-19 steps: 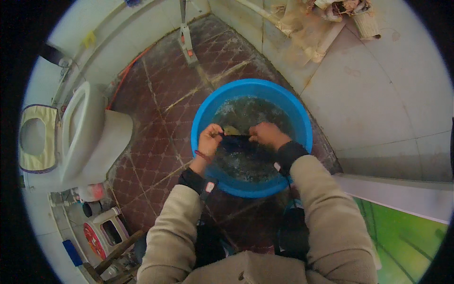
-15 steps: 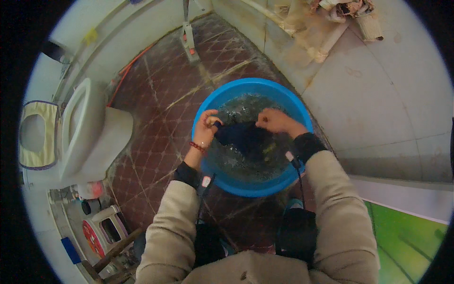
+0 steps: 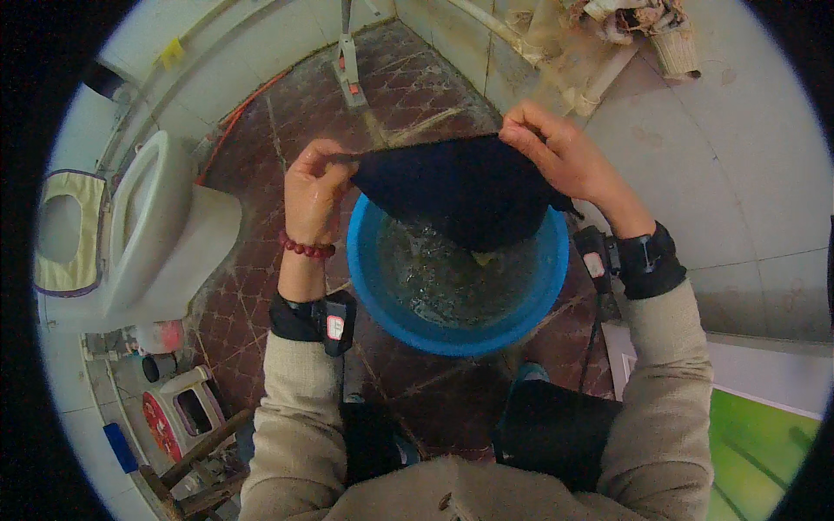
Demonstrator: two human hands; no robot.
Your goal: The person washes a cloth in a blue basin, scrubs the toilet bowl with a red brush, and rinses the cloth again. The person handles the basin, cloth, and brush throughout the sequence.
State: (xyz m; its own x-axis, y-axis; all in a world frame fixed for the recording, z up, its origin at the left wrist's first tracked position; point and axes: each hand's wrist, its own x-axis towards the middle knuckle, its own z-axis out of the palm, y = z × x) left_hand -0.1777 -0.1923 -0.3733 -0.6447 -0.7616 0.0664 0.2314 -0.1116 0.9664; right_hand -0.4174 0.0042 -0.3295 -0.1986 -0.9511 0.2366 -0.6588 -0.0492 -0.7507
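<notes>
A dark navy, nearly black cloth [image 3: 460, 187] is stretched between my two hands above a blue plastic basin [image 3: 369, 308]. My left hand [image 3: 314, 187] pinches its left corner, and my right hand [image 3: 560, 156] grips the upper edge toward the right. The cloth sags in the middle, its lower part hanging over the water [image 3: 443, 282], with the far rim of the basin hidden behind it. Whether the lowest tip touches the water I cannot tell. A red bead bracelet [image 3: 306, 248] circles my left wrist, and a dark band with a small device sits on each forearm.
A white toilet [image 3: 204, 252] with a yellow seat cover [image 3: 65, 234] stands at the left. Below it are a red and white stool [image 3: 182, 412] and a wooden frame [image 3: 195, 464]. A mop-like tool [image 3: 349, 74] leans at the back; a tiled wall [image 3: 695, 200] runs along the right.
Both hands have risen out of the basin and spread apart, lifting the cloth from the water and pulling its upper edge taut.
</notes>
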